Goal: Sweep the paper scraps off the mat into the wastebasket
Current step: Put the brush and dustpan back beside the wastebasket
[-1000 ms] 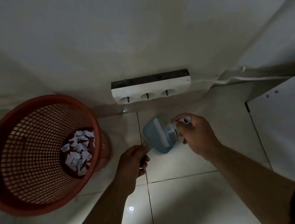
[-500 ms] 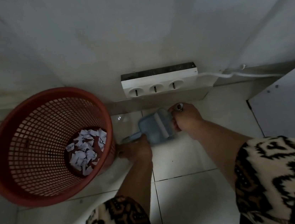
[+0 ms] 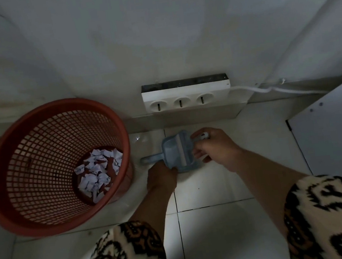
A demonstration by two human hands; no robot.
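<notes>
A red mesh wastebasket [image 3: 20, 169] stands on the floor at the left, with white paper scraps [image 3: 98, 172] piled in its bottom. A small blue dustpan [image 3: 174, 150] lies low on the tiles by the wall, its handle pointing left toward the basket. My left hand [image 3: 161, 179] holds the pan's near left corner; its fingertips are hidden. My right hand [image 3: 211, 148] is curled round a small white brush handle [image 3: 202, 135] at the pan's right side, and a pale strip lies across the pan. No mat is in view.
A white three-socket power strip [image 3: 186, 100] sits against the wall just behind the dustpan, and its cable [image 3: 268, 90] runs right. A white cabinet panel [image 3: 334, 131] stands at the right. Pale floor tiles [image 3: 212, 189] lie in front of me.
Both hands have lowered the dustpan toward the floor near the wall. My left hand has shifted from the handle to the pan's near corner. My patterned sleeves have come into view.
</notes>
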